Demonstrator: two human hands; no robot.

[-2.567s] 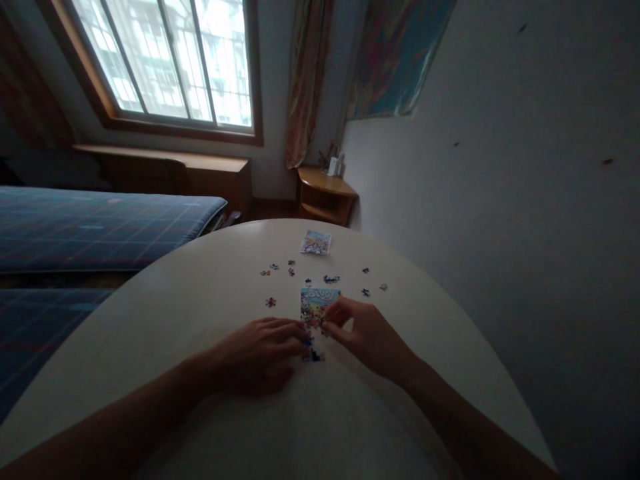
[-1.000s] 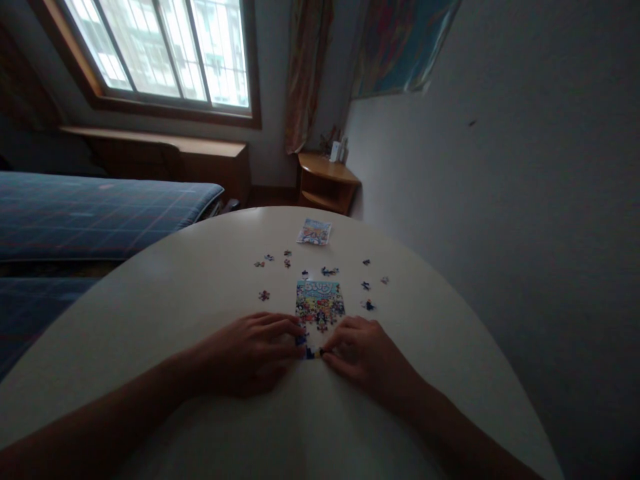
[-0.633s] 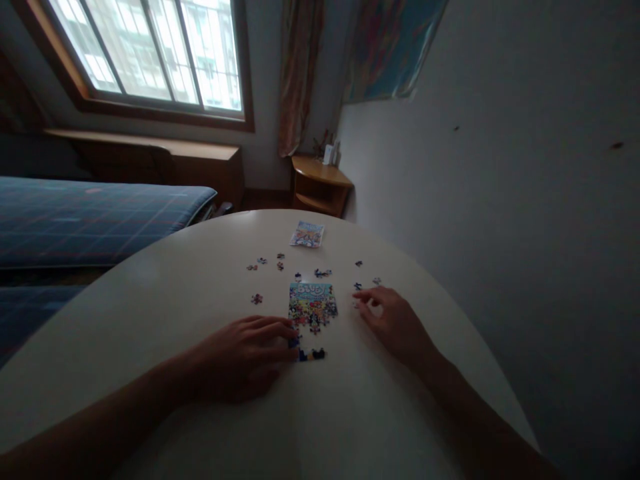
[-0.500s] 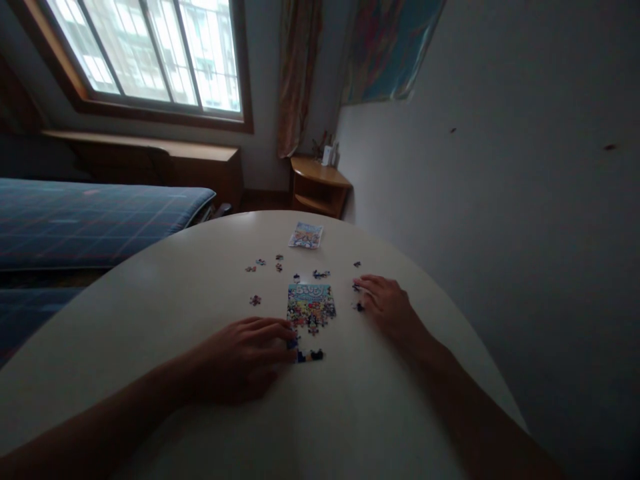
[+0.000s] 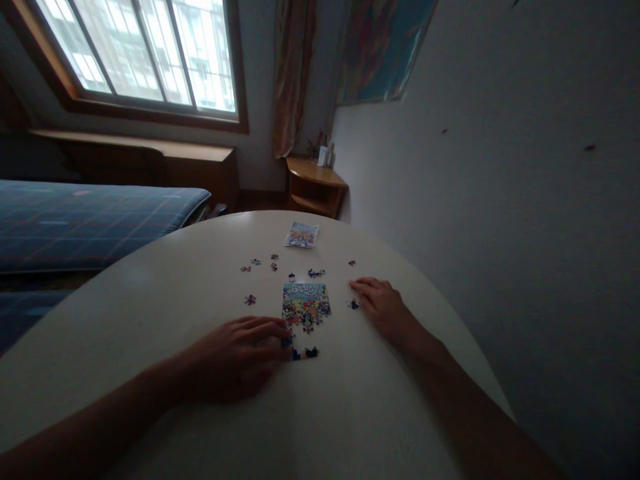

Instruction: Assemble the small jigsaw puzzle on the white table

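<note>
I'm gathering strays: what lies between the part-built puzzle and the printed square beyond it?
In the head view, a small piece and a wider cluster lie nearer the puzzle.

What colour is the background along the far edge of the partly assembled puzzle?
Light blue on the puzzle, seen in the head view.

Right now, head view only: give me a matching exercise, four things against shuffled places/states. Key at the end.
Things
1. left hand
2. right hand
3. puzzle
4. printed sheet

Places/states
A. near the far edge of the table
B. at the puzzle's lower left side
C. bare gap in its lower part
D. right of the puzzle, by a loose dark piece

Pairs: 1-B, 2-D, 3-C, 4-A
</note>
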